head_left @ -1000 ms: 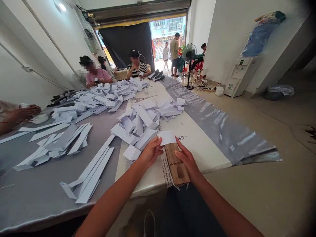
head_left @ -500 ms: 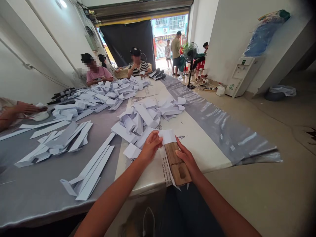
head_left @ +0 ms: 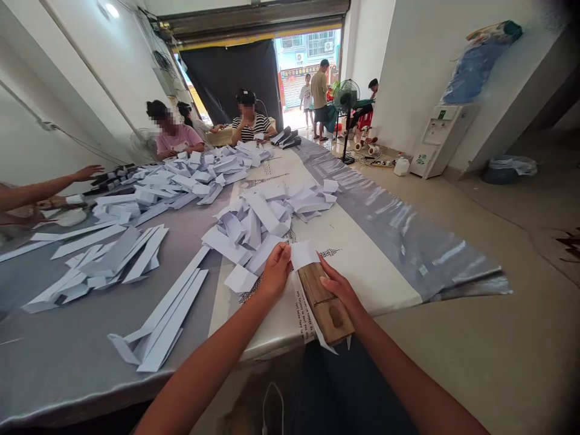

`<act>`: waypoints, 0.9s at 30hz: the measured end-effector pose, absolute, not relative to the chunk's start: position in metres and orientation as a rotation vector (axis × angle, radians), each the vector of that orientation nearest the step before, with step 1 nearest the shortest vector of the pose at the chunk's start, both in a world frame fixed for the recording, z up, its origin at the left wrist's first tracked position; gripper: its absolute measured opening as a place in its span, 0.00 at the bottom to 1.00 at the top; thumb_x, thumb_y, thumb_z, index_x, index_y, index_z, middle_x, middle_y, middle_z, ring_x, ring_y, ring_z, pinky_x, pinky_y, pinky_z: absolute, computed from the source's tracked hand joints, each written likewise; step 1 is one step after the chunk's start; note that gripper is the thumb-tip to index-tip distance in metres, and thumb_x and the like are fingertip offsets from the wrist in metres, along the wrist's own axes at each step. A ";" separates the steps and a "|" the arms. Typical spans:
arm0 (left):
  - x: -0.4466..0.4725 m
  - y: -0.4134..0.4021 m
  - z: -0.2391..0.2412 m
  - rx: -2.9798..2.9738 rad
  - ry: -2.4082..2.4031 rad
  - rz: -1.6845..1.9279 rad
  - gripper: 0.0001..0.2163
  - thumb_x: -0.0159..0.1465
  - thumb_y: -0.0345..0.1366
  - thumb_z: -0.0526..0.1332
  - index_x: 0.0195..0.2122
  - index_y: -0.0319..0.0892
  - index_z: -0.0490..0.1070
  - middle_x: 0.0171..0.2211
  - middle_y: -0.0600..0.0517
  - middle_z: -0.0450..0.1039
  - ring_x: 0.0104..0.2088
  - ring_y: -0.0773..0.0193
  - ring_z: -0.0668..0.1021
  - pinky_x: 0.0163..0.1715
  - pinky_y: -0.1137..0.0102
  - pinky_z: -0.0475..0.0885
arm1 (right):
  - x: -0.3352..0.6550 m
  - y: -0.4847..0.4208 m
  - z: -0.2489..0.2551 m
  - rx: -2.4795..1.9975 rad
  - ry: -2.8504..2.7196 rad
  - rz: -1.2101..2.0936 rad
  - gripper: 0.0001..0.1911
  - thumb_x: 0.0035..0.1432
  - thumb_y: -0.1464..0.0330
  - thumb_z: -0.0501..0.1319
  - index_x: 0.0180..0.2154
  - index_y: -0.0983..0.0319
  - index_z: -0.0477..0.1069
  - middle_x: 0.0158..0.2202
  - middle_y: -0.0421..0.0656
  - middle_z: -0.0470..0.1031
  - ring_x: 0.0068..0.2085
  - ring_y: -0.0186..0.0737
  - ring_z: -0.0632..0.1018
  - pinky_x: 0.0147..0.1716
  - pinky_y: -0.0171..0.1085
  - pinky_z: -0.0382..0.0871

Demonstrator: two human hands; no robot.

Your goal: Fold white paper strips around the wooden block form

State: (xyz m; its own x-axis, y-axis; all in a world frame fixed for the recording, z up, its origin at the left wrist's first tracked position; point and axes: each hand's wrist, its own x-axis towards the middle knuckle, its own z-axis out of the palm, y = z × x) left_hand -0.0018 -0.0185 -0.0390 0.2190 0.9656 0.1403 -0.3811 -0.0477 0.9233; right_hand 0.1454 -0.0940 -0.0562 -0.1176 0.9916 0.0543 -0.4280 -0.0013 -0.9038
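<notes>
A: Principal surfaces?
B: One table (head_left: 67, 350), covered in grey; one printed cream sheet (head_left: 374, 266) lies lengthwise upon it.
A: Paper stock?
B: Four groups of white pieces: one back heap (head_left: 188, 178), one central heap (head_left: 265, 211), one left heap (head_left: 113, 257) and one small bundle of strips (head_left: 167, 317). Single pieces overlap too much to count.
A: The worked piece?
B: One wooden block (head_left: 322, 296), slanting over the table's near edge, a single hollow in its near end.
A: Hands?
B: Two. The right hand (head_left: 342, 287) is closed along the block's right side, thumb on top. The left hand (head_left: 275, 275) has fingers nearly together at the left edge of one white wrap (head_left: 304, 255) across the block's far end; whether it pinches this cannot be told.
</notes>
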 end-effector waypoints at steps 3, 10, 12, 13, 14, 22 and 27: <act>0.002 -0.024 -0.036 0.978 0.652 1.217 0.15 0.58 0.49 0.62 0.33 0.41 0.67 0.29 0.55 0.69 0.30 0.70 0.71 0.32 0.74 0.67 | 0.144 -0.096 -0.054 -0.785 -1.023 1.448 0.34 0.56 0.58 0.59 0.62 0.49 0.52 0.63 0.36 0.59 0.61 0.47 0.64 0.57 0.45 0.59; 0.005 -0.035 -0.024 0.656 0.530 0.788 0.28 0.61 0.57 0.50 0.47 0.36 0.70 0.43 0.40 0.75 0.49 0.52 0.74 0.51 0.59 0.67 | 0.130 -0.101 -0.050 -1.052 -1.301 1.227 0.33 0.61 0.57 0.54 0.64 0.50 0.46 0.58 0.38 0.66 0.61 0.46 0.63 0.57 0.44 0.57; 0.004 -0.034 -0.026 0.578 0.526 0.802 0.26 0.62 0.55 0.52 0.46 0.35 0.71 0.45 0.41 0.74 0.51 0.54 0.74 0.54 0.63 0.65 | 0.124 -0.101 -0.048 -1.151 -1.352 1.193 0.33 0.61 0.57 0.53 0.65 0.51 0.45 0.51 0.40 0.73 0.56 0.48 0.69 0.54 0.45 0.60; 0.003 -0.033 -0.028 0.544 0.521 0.812 0.26 0.62 0.54 0.53 0.46 0.34 0.72 0.47 0.41 0.74 0.52 0.56 0.73 0.54 0.65 0.65 | 0.122 -0.100 -0.047 -1.193 -1.371 1.180 0.34 0.61 0.57 0.52 0.65 0.52 0.44 0.47 0.40 0.76 0.53 0.48 0.72 0.52 0.45 0.62; 0.003 -0.031 -0.029 0.520 0.514 0.823 0.26 0.61 0.54 0.53 0.45 0.34 0.72 0.48 0.41 0.74 0.52 0.57 0.73 0.55 0.66 0.65 | 0.120 -0.098 -0.046 -1.227 -1.384 1.170 0.34 0.61 0.57 0.53 0.65 0.52 0.45 0.45 0.41 0.77 0.50 0.49 0.74 0.50 0.45 0.62; -0.002 -0.024 -0.032 0.502 0.493 0.849 0.26 0.61 0.57 0.52 0.45 0.39 0.72 0.44 0.43 0.75 0.46 0.56 0.76 0.49 0.61 0.68 | 0.120 -0.081 -0.035 -1.280 -1.494 1.101 0.31 0.61 0.56 0.50 0.64 0.53 0.48 0.42 0.41 0.77 0.44 0.45 0.76 0.43 0.40 0.64; -0.005 -0.026 -0.030 0.508 0.532 0.816 0.27 0.61 0.57 0.51 0.43 0.37 0.72 0.37 0.44 0.76 0.38 0.59 0.78 0.42 0.65 0.71 | 0.133 -0.071 -0.017 -1.527 -1.703 0.573 0.22 0.61 0.59 0.51 0.55 0.57 0.68 0.28 0.43 0.76 0.33 0.44 0.75 0.38 0.39 0.63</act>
